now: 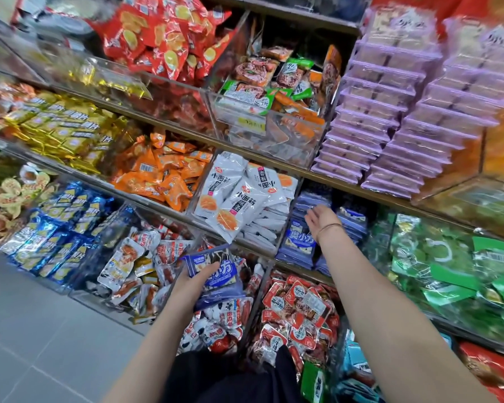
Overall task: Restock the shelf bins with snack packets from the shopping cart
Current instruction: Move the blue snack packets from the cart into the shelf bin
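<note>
Blue snack packets (216, 274), a small stack with white print, sit in my left hand (192, 282) at lower centre of the frame. My fingers are clenched around the stack, with the thumb lying across the front of the top packet. The stack is held in the air in front of the lower bins, not resting on anything.

My right hand (320, 219) reaches out at centre right, a thin bracelet (329, 228) on the wrist. Its fingers are released and loosely spread, grasping nothing, and they hover at the top of a clear bin (285, 228). That bin holds matching blue packs (300, 242) standing on edge in rows. The hand is slightly blurred, so I cannot tell whether the fingertips touch the packs.

Just left of that bin lies a heap of white packets (236, 199) with orange pictures, and further left, orange packets (160, 173). Gold packets (61, 126) fill the middle left, and shiny blue foil packets (56, 228) lie below them.

Above my right hand a wooden shelf (346, 184) carries tall stacks of purple packs (390, 112) at upper right. Red packets (163, 33) are piled at top centre. Green packets (448, 271) fill the right edge behind clear plastic. Red-and-white packets (300, 303) lie in the bin between my forearms.

Grey floor tiles (41, 330) show at lower left, and my black clothing (224, 376) at bottom centre.
</note>
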